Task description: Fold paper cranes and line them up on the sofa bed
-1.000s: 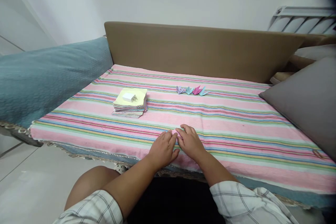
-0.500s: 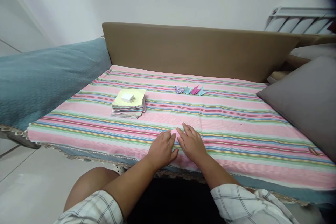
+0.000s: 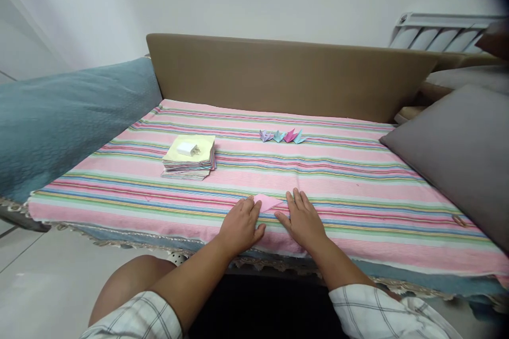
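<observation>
Pink paper (image 3: 266, 203), a small folded piece, lies flat on the striped cloth (image 3: 342, 185), right between our hands; our left hand (image 3: 238, 226) has its fingertips on the paper's left end, fingers close together, thumb held apart, resting on it rather than gripping around it; our right hand (image 3: 306, 222) lies palm-down just beside the pointed right end, fingers a little apart, thumb out toward the paper, and whether it touches we cannot tell; we'd call this the flattening step, a fold being pressed and smoothed; next, we judge, the left fingers must pin the paper while the right ones find an edge without dragging it askew; now for our room: the cloth's front edge runs near, just on our side of the hands, so little space to pull back; ahead, a broad band of cloth reaches to the row of four folded paper shapes (image 3: 289, 136); ahead and left sits the paper stack (image 3: 190, 161), a white plug (image 3: 186, 149) on top, which a wide left sweep might knock; rightward, cloth stretches well out to the grey cushion (image 3: 457, 143), with the brown backrest (image 3: 286, 77) closing off the far side.
</observation>
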`<state>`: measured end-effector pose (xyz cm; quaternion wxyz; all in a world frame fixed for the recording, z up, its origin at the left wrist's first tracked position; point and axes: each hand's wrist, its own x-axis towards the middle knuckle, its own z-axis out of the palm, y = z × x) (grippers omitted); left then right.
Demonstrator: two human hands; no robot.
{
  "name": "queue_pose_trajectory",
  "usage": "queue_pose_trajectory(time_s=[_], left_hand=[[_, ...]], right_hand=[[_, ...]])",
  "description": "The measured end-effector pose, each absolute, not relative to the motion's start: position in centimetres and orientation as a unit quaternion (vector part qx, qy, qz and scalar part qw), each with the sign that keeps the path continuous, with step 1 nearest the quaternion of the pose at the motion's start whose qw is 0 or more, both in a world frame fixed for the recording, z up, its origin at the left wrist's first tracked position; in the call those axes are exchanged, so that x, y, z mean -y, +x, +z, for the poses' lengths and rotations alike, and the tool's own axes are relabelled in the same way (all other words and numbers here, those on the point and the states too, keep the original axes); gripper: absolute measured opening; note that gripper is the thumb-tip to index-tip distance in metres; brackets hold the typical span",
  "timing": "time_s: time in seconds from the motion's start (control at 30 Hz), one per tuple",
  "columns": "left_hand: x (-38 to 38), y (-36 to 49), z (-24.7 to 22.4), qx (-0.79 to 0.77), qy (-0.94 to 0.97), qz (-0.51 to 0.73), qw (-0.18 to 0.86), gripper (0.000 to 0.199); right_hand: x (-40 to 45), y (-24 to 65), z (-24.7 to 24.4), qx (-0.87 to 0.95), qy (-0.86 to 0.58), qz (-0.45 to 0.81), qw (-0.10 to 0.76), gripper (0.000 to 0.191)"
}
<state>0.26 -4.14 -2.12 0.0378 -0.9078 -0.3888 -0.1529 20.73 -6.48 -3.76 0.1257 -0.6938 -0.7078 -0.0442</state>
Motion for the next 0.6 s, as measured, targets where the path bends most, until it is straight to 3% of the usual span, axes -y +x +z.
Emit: queue_pose_trajectory(time_s=[0.1, 0.3, 0.6], left_hand=[[4.2, 0.2, -2.0, 0.392, -0.907, -0.150, 0.040, 0.057], [4.2, 0.1, -2.2, 0.392, -0.908, -0.147, 0.025, 0.057], [4.1, 0.1, -2.5, 0.391, -0.906, -0.156, 0.030, 0.057]], right_hand=[[7.0, 20.6, -3.1, 0.701, -0.689, -0.088, 0.161, 0.076], [7.9, 18.3, -2.5, 0.831, -0.522, -0.097, 0.163, 0.060], [8.0, 19.7, -3.0, 0.774, -0.612, -0.074, 0.145, 0.047]])
